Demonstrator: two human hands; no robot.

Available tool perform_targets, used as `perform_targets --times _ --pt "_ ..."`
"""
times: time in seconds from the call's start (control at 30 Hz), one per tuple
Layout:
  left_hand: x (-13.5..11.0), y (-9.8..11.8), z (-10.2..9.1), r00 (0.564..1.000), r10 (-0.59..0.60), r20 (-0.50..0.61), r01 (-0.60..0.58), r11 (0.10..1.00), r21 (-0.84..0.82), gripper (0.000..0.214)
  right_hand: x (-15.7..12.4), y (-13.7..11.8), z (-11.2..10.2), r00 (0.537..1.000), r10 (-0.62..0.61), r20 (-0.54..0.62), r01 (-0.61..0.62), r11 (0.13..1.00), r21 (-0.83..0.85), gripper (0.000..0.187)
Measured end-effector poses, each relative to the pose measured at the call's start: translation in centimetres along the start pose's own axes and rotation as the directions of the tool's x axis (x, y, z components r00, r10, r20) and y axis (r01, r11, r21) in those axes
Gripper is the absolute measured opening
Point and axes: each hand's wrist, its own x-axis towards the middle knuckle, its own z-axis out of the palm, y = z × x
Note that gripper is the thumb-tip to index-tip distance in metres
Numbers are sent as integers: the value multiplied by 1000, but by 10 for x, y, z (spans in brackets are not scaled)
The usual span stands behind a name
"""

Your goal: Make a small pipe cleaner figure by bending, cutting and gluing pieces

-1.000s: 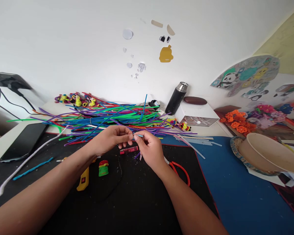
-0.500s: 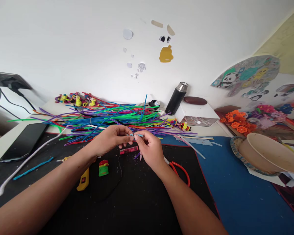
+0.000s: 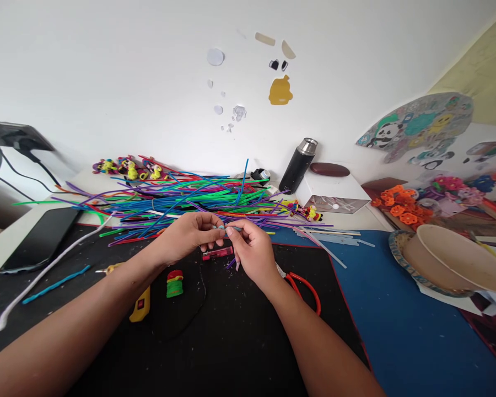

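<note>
My left hand [image 3: 188, 236] and my right hand [image 3: 253, 251] meet fingertip to fingertip above the black mat [image 3: 215, 331]. Both pinch a short light-blue pipe cleaner piece [image 3: 227, 227] between thumb and fingers. A purple strand [image 3: 231, 263] hangs under my right hand. Just beyond lies a big heap of coloured pipe cleaners [image 3: 182, 201]. A red lighter [image 3: 217, 253] lies on the mat under the hands. A small red, yellow and green coiled piece [image 3: 174, 283] rests near my left forearm.
Red-handled scissors [image 3: 306, 286] lie by my right wrist, a yellow cutter [image 3: 140, 306] under my left arm. A phone [image 3: 41, 238] and a white pipe cleaner [image 3: 45, 270] lie left. A black flask [image 3: 297, 164], a white box [image 3: 334, 193], a bowl [image 3: 450, 259] and orange flowers [image 3: 397, 205] stand right.
Almost nothing: the fingers of both hands shift slightly as they work the light-blue piece, and the hands stay in place.
</note>
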Motion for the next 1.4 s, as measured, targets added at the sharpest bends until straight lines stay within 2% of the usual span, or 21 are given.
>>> perform_targets --times 0.17,0.43,0.63,0.83,1.17,1.4 --pt "0 1 -7 998 50 34 -50 999 0 41 1 -1 0 1000 23 1 -23 994 106 22" --pt "-1 5 -10 997 44 56 -49 994 96 42 1 -2 0 1000 3 6 -4 997 76 20" --pt "-1 -2 -6 998 68 -3 -68 998 16 40 0 -2 0 1000 0 3 0 995 98 22" --pt "-2 -3 -5 979 160 -127 -150 985 87 39 3 -4 1 998 64 22 -68 974 214 22" --pt "-3 -3 1 985 147 -95 -139 986 92 42 2 0 2 997 77 2 -75 975 211 19" --pt "-4 0 2 983 146 -114 -134 985 110 41 2 -2 3 997 76 15 -78 968 240 22"
